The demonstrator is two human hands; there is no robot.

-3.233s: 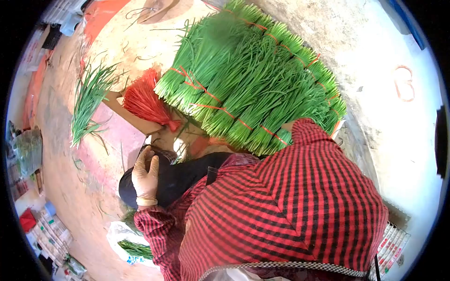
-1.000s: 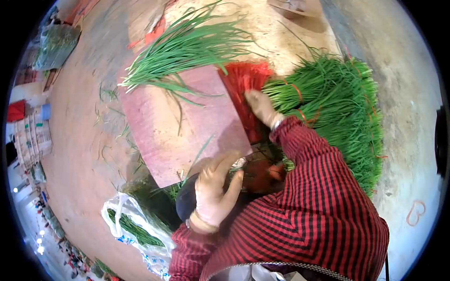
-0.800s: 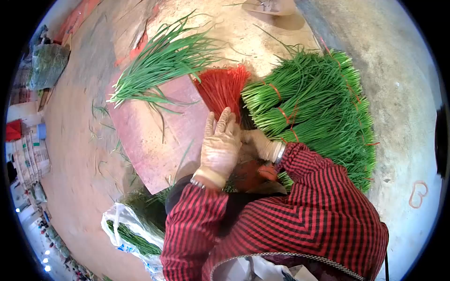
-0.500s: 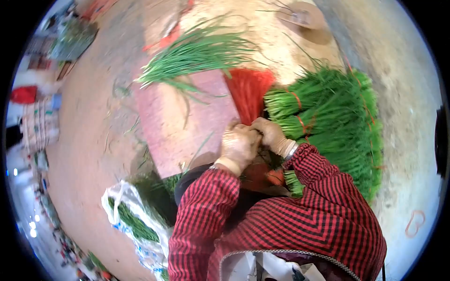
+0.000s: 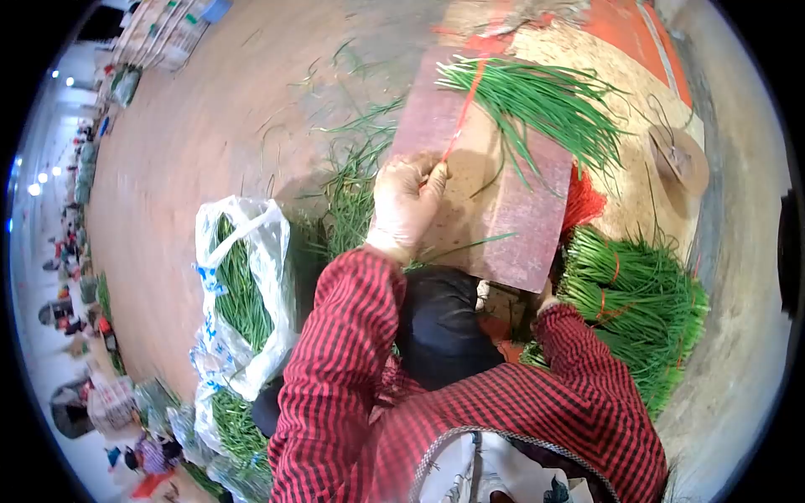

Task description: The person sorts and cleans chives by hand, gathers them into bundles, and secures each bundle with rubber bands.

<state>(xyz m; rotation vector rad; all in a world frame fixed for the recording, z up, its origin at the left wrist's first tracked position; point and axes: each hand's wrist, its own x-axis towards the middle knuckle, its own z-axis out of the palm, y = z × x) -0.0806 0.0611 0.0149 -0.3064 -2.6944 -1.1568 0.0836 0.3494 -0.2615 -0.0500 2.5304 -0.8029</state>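
Note:
My left hand, in a pale glove, pinches the end of a red plastic tie above the left side of a purplish board. The tie runs up across the pale ends of a loose bunch of green chives on the board's far part. Just below the board's near right corner is my right hand, mostly hidden, so its fingers do not show. Beside it hangs a bunch of red ties. Chive bundles with red ties are piled to the right.
A white plastic bag of chives stands at the left. Loose chive scraps litter the floor. A round brown disc sits on the tan sheet at far right. My dark-clothed knee is under the board's near edge.
My hands were together by the red ties. My left hand has gone left with a tie now lying across the chives; my right hand has dropped below the board's edge. The view has turned left.

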